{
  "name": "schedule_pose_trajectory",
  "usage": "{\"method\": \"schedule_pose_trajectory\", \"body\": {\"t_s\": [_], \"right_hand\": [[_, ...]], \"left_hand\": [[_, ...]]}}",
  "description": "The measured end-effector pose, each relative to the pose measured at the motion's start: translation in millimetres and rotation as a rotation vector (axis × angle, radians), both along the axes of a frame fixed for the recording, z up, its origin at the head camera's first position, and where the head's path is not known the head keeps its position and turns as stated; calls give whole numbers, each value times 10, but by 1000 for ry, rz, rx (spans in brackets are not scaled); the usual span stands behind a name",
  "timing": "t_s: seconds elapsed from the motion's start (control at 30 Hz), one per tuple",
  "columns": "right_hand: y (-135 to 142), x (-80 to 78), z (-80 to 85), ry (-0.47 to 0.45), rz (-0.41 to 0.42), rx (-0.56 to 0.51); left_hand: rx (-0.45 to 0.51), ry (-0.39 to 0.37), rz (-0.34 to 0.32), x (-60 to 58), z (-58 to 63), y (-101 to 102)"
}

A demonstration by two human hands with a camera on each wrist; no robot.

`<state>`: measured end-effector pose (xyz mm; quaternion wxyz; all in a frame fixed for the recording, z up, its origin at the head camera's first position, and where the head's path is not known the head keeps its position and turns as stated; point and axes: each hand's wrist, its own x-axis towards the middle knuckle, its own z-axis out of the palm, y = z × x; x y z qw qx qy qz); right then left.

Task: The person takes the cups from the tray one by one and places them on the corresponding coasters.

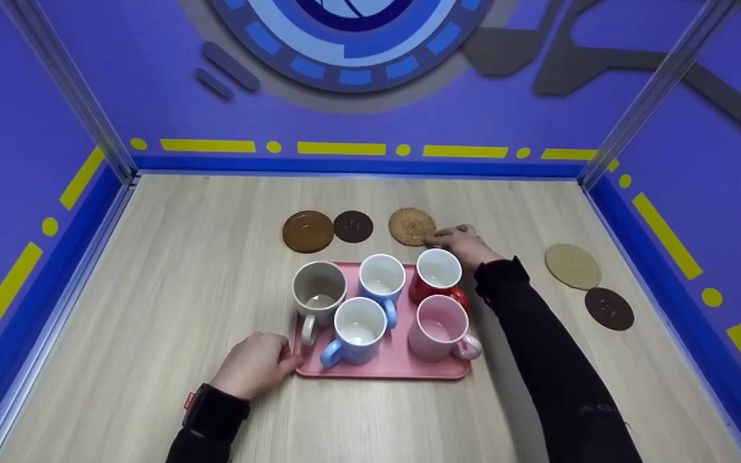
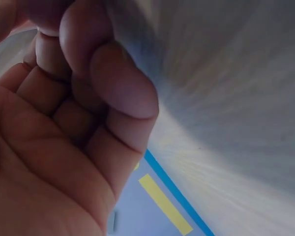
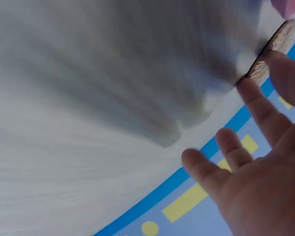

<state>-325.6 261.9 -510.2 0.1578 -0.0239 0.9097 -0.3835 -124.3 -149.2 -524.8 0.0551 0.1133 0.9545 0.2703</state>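
Note:
In the head view my left hand is at the near left corner of a pink tray, its thumb and curled fingers gripping the rim. Five mugs stand upright on that tray: a grey-beige mug, two light blue mugs, a red mug with a white inside, and a pink mug. Beyond the tray, my right hand pinches the right edge of a round woven coaster between thumb and index finger. The right wrist view shows the other fingers spread apart, beside the coaster.
A brown round coaster touches a smaller dark coaster left of the woven one. On the right side lie a pale woven coaster and another dark coaster. Blue-purple walls enclose the wooden table.

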Motion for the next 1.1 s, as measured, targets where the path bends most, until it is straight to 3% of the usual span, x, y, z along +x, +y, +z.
{"method": "schedule_pose_trajectory", "body": {"t_s": [0.07, 0.23, 0.3, 0.37, 0.47, 0.53, 0.6, 0.7, 0.8, 0.93, 1.1], "right_hand": [[-42, -15, -21, -39, -22, -79], [-96, -13, -29, -71, 27, -111], [-103, 5, -20, -114, -3, -149], [-99, 19, -23, -112, 37, -122], [-57, 44, -51, -12, 170, -30], [4, 54, -86, 137, 273, 24], [105, 74, -119, 291, 320, 84], [349, 139, -162, 454, 268, 222], [671, 249, -159, 469, 130, 457], [1119, 438, -75, 321, -43, 663], [1495, 655, 46, 112, -130, 709]], "left_hand": [[0, 4, -3, 1, -5, -3], [2, 20, -7, -1, -5, -7], [3, 24, -9, 1, -6, -14], [0, 22, -8, 6, -8, -23], [3, 16, -4, 12, -14, -30], [6, 11, -4, 13, -17, -25], [11, 15, -8, 10, -18, -18], [19, 17, -12, 13, -25, -11], [21, 19, -9, 22, -26, -21], [15, 14, -7, 21, -23, -28], [12, 8, -5, 15, -26, -24]]}}
